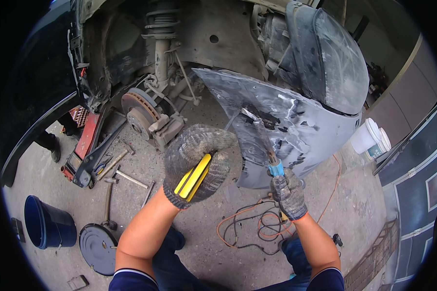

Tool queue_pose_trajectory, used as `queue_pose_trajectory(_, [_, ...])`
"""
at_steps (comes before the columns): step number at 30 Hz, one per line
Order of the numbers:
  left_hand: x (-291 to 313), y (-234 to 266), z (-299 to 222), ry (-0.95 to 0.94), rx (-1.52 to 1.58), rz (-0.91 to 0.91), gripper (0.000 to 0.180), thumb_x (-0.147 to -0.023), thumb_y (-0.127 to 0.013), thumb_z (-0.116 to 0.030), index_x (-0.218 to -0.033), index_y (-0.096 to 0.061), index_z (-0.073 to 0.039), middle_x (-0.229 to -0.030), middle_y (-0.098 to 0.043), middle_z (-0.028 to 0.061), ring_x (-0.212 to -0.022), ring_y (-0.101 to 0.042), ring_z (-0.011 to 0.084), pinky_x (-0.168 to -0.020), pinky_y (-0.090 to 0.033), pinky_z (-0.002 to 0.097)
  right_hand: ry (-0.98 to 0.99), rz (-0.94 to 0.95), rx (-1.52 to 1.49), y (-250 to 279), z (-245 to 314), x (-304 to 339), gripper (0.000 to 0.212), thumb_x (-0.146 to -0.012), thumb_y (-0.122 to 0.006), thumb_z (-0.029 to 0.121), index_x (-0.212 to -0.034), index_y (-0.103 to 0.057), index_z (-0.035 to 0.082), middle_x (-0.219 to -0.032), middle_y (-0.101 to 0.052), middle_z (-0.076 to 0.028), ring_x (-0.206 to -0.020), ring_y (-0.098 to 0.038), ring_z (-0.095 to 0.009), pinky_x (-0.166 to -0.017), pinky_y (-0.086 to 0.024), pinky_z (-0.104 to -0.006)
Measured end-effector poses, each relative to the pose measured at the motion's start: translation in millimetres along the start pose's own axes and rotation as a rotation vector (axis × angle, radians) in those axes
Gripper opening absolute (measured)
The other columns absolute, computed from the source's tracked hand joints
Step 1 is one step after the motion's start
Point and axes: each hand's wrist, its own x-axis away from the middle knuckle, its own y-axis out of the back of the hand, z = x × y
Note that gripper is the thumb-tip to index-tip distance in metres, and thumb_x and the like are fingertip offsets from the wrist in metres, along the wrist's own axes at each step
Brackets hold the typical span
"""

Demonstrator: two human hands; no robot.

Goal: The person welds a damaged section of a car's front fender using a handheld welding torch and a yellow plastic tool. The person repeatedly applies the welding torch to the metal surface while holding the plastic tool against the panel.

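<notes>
Gloved in dark grey knit, my left hand (201,162) is closed round a hand tool with yellow grips (193,179). A thin grey piece points from that hand toward the bumper; my glove hides what kind of tool it is. My right hand (290,194), also gloved, grips the blue handle of a soldering iron (276,167). Its metal shaft reaches up over the grey car bumper (320,140), with the tip near a dark, scuffed patch. Whether the tip touches the surface I cannot tell. Dark marks and light, rough streaks cover the bumper around it.
A headlight (342,63) sits above the bumper. The brake disc (140,109) is exposed to the left, near a red jack (88,136). Hammers (119,162), a blue bucket (51,223), a black lid (98,248) and tangled cables (247,218) lie around me. White pails (366,136) stand right; another person's shoe (56,149) shows left.
</notes>
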Motion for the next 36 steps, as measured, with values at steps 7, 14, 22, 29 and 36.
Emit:
queue_pose_trajectory(7, [2, 2, 0, 0.036, 0.038, 0.019, 0.016, -0.085, -0.07, -0.012, -0.1, -0.068, -0.004, -0.096, -0.069, 0.0125, -0.086, -0.067, 0.027, -0.078, -0.053, 0.0357, -0.265, 0.081, -0.192, 8, 14, -3, 0.024, -0.096, -0.056, 0.014, -0.116, -0.055, 0.001, -0.091, -0.059, -0.018, -0.074, -0.06, -0.034, -0.066, -0.049, -0.0426])
queue_pose_trajectory(14, [-2, 0, -4, 0.035, 0.001, 0.012, 0.012, -0.089, -0.065, -0.008, -0.098, -0.068, -0.002, -0.095, -0.071, 0.0122, -0.085, -0.067, 0.022, -0.079, -0.052, 0.0341, -0.036, 0.071, 0.037, 9, 6, -2, 0.021, -0.098, -0.053, 0.016, -0.112, -0.054, 0.001, -0.09, -0.058, -0.018, -0.076, -0.06, -0.035, -0.068, -0.05, -0.0442])
queue_pose_trajectory(22, [0, -1, -1, -0.01, -0.02, -0.004, 0.011, -0.088, -0.066, -0.009, -0.097, -0.068, -0.003, -0.095, -0.073, 0.0118, -0.086, -0.068, 0.022, -0.083, -0.051, 0.0356, -0.096, 0.065, -0.044, 7, 6, 0, 0.02, -0.097, -0.055, 0.018, -0.108, -0.056, 0.001, -0.087, -0.059, -0.017, -0.074, -0.06, -0.034, -0.067, -0.049, -0.0424])
queue_pose_trajectory(29, [-1, 1, -3, -0.002, -0.05, 0.016, 0.011, -0.088, -0.065, -0.01, -0.097, -0.068, -0.003, -0.094, -0.072, 0.0119, -0.086, -0.068, 0.0227, -0.081, -0.052, 0.0351, -0.168, 0.009, -0.127, 9, 12, -2, 0.02, -0.098, -0.055, 0.021, -0.103, -0.058, 0.002, -0.081, -0.059, -0.015, -0.071, -0.06, -0.033, -0.066, -0.048, -0.0408])
queue_pose_trajectory(36, [-2, 0, -6, 0.015, -0.018, 0.014, 0.011, -0.088, -0.064, -0.009, -0.097, -0.067, -0.003, -0.096, -0.072, 0.012, -0.085, -0.068, 0.0231, -0.079, -0.053, 0.0343, -0.173, -0.002, -0.127, 9, 17, -2, 0.021, -0.098, -0.054, 0.022, -0.103, -0.058, 0.002, -0.082, -0.059, -0.015, -0.072, -0.059, -0.033, -0.067, -0.048, -0.0411])
